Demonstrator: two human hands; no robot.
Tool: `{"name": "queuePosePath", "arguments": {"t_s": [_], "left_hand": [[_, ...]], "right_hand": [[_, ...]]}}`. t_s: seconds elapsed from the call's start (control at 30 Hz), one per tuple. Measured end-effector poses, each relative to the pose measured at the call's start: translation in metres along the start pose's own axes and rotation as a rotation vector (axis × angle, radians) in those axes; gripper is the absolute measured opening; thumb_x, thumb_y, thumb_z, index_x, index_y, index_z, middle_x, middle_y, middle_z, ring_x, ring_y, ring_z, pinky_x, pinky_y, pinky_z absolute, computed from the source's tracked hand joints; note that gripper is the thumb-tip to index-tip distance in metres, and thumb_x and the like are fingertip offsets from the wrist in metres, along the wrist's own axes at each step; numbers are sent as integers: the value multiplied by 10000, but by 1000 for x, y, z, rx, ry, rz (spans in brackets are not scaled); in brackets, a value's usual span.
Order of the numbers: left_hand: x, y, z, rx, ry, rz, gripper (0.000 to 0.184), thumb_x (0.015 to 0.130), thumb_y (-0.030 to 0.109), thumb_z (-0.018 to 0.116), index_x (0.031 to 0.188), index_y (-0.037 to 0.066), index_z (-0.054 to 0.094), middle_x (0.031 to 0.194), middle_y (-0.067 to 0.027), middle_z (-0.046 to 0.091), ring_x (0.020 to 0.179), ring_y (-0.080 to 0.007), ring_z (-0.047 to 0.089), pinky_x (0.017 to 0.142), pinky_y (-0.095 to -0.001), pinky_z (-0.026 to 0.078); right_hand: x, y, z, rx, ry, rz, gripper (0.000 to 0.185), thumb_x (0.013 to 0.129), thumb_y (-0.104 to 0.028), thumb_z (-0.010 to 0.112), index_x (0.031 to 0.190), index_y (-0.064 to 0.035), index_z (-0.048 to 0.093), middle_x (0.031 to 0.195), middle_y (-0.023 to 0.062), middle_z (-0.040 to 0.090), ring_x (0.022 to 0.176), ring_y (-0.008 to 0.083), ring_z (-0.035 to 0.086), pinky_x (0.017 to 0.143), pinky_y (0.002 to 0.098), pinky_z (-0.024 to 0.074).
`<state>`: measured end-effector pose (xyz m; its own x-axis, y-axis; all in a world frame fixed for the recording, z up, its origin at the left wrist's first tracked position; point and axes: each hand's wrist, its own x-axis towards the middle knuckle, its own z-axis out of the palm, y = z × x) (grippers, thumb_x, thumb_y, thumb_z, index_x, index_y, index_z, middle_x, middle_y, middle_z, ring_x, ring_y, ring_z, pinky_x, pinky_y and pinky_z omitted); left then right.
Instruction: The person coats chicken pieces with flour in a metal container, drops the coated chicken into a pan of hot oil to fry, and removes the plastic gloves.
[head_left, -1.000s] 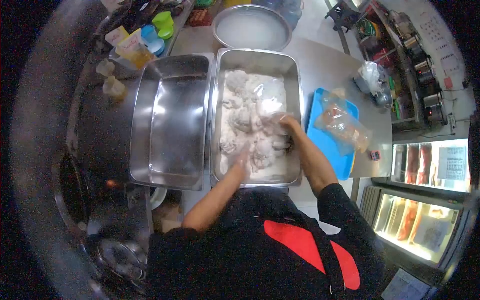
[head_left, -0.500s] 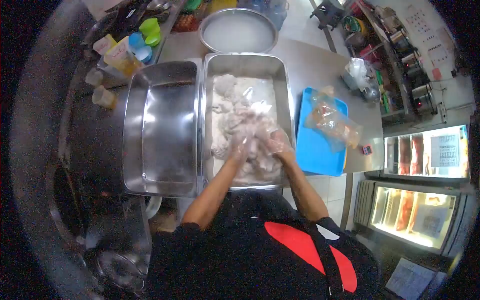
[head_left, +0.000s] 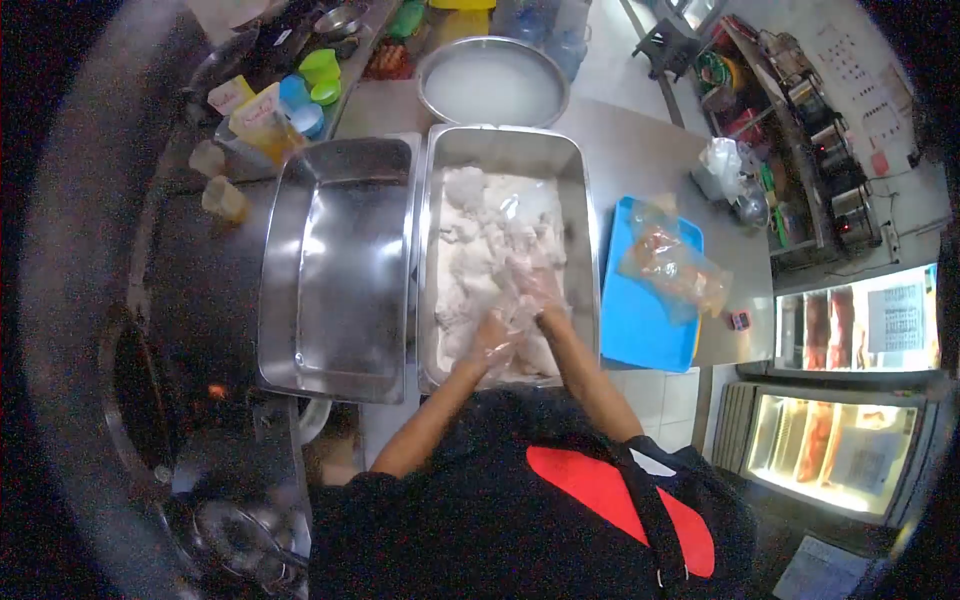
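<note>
A deep steel pan (head_left: 590, 250) holds white flour-like powder and several lumpy pieces coated in it (head_left: 465, 265). What the pieces are under the coating cannot be made out. Both hands are inside this pan, in clear plastic gloves. My right hand (head_left: 535, 282) reaches forward over the coated pieces at the right of the middle, its fingers blurred and dusted white. Nearer to me, my left hand (head_left: 497, 335) is low among the pieces beside the right wrist. Its fingers are partly hidden by glove and powder, so its grip is unclear.
Left of the pan stands a second steel pan (head_left: 355, 250). Behind is a round metal bowl (head_left: 493, 85) of whitish liquid. A blue tray (head_left: 635, 335) at right carries a clear bag (head_left: 675, 265) with orange-brown contents. Cups and cartons (head_left: 258, 115) stand at upper left.
The hands were side by side over the pieces; now the right is farther forward and the left closer to me. Pieces have shifted, and the whole view has moved slightly.
</note>
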<state>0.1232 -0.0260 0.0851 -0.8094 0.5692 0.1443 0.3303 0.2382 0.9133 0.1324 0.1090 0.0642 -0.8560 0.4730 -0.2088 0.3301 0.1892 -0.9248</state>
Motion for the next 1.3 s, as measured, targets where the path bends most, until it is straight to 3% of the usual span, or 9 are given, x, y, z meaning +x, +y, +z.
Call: {"name": "queuePosePath", "arguments": {"t_s": [0.27, 0.33, 0.5, 0.9, 1.03, 1.13, 1.2, 1.27, 1.3], "left_hand": [[-5, -36, 25, 148, -470, -222, 478, 836, 414, 531, 1036, -16, 585, 911, -187, 620, 775, -312, 584, 735, -432, 467], [1, -38, 17, 130, -472, -248, 481, 844, 416, 519, 1059, -11, 571, 942, -178, 609, 807, -304, 576, 755, -426, 461], [-41, -72, 17, -242, -204, -462, 492, 863, 420, 490, 1115, 0, 538, 1021, -154, 582, 886, -285, 556, 804, -410, 447], [37, -16, -7, -730, 298, -1325, 529, 909, 430, 419, 1249, 27, 456, 1210, -97, 517, 1076, -240, 507, 923, -373, 413], [20, -68, 14, -900, 234, -1170, 500, 895, 409, 446, 1217, 27, 472, 1135, -106, 548, 1032, -233, 531, 877, -387, 442], [-1, -145, 17, -1359, 109, -721, 498, 904, 413, 417, 1215, 27, 474, 1175, -115, 523, 1079, -233, 500, 906, -396, 426], [-18, -151, 15, -1294, 199, -876, 550, 915, 453, 360, 1284, 45, 379, 1301, -103, 410, 1210, -233, 374, 994, -405, 330], [-39, -143, 17, -1256, 245, -973, 555, 916, 458, 351, 1287, 46, 380, 1302, -100, 411, 1205, -232, 378, 994, -403, 329], [-49, -138, 20, -1255, 263, -1013, 557, 917, 461, 347, 1289, 47, 380, 1303, -98, 411, 1203, -232, 380, 995, -403, 329]], "right_hand": [[89, 91, 7, -1277, 152, -766, 609, 892, -475, 387, 1342, -65, 362, 1326, 227, 323, 1178, 327, 378, 992, 398, 317], [126, 89, -3, -969, 330, -704, 461, 925, -317, 397, 1302, -51, 404, 1122, 230, 536, 978, 322, 541, 875, 443, 419], [216, 31, -41, -801, -534, 90, 634, 877, -526, 388, 1329, -81, 384, 1287, 221, 414, 1138, 351, 453, 962, 445, 364], [60, 22, -9, -525, -874, -112, 612, 754, -444, 600, 1243, -90, 499, 1239, 171, 504, 1122, 305, 491, 955, 411, 373], [-21, -4, -18, -840, -595, -440, 625, 708, -407, 674, 1227, -92, 523, 1220, 158, 535, 1116, 299, 503, 960, 394, 371], [-6, -18, -32, -633, -856, -332, 570, 724, -257, 682, 1234, -81, 500, 1148, 132, 556, 984, 253, 557, 878, 364, 436], [26, -26, -42, -509, -940, -157, 507, 752, -223, 635, 1208, -39, 512, 1139, 145, 566, 981, 257, 563, 902, 361, 426], [134, 101, -57, -153, -796, 22, 562, 737, -267, 634, 1227, -45, 474, 1130, 144, 544, 972, 250, 548, 828, 371, 466], [188, 113, -48, -630, -609, -165, 526, 784, -261, 590, 1234, -25, 454, 1116, 157, 536, 957, 244, 540, 792, 342, 476]]}}
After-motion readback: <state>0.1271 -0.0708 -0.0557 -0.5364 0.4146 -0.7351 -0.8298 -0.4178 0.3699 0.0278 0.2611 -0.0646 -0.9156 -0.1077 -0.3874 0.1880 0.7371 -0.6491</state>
